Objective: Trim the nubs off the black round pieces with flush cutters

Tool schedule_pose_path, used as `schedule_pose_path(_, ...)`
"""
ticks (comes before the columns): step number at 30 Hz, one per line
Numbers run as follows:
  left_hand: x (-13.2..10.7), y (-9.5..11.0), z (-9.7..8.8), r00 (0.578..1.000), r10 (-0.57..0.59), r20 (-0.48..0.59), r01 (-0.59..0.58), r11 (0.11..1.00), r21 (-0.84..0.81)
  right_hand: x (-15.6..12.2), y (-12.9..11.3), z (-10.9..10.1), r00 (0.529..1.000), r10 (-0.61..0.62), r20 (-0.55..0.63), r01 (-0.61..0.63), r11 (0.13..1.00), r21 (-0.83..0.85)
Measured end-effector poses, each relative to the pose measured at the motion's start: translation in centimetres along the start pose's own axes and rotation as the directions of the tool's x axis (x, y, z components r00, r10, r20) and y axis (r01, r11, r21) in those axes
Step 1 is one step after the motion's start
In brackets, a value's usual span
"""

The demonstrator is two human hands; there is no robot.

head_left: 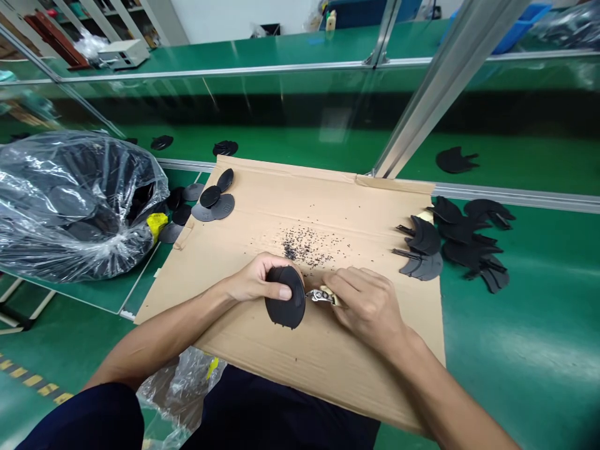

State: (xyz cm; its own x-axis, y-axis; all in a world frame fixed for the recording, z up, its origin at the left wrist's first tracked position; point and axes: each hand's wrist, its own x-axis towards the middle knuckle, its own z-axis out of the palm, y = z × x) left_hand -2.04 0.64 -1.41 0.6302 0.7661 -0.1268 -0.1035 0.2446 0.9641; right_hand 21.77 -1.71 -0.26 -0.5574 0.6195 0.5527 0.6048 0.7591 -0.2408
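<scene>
In the head view, the left grip (pixel 260 279) is closed on a black disc (pixel 285 307), raised over the cardboard sheet (pixel 365 375) in front of the person. Its thumb presses flat on the near face, probably to steady the piece while leaving the right rim and the nubbed lower edge exposed. The right grip (pixel 368 301) is wrapped around the handles of a nipper-like tool (pixel 322 295), its tip pointed at that rim; whether they touch, I cannot tell. Black specks (pixel 307 247) lie just beyond on the sheet, which presumably shields the desk (pixel 544 325) and catches scraps. Loose discs (pixel 220 206) rest at the sheet's far left, near a clear bag (pixel 79 206) of dark pieces, likely within easy left-hand reach. Curved black pieces (pixel 424 240) with prongs overlap at the right edge, apparently kept separate from the round ones.
</scene>
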Motion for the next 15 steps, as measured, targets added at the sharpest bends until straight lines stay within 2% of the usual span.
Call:
schedule_pose_path(6, 0.3, 0.8, -0.3, 0.996, 0.003, -0.086, 0.006, 0.994, 0.111, -0.2, 0.6, 0.1, 0.994, 0.105, 0.031, -0.099, 0.981, -0.166)
schedule_pose_path(9, 0.2, 1.4, -0.2, 0.999, -0.005, -0.038, 0.013, 0.98, 0.201, -0.2, 1.0, 0.2, 0.982, 0.178, 0.068, -0.15, 0.943, -0.296)
schedule_pose_path(12, 0.0, 1.5, 0.3, 1.0, -0.019, 0.016, 0.014, 0.964, 0.267, -0.1, 1.1, 0.2, 0.965, 0.228, 0.128, -0.169, 0.919, -0.357)
schedule_pose_path(15, 0.1, 1.1, 0.8, 1.0, 0.018, -0.022, -0.011, 0.949, 0.316, 0.0, 1.0, 0.1, 0.954, 0.251, 0.163, -0.169, 0.901, -0.399)
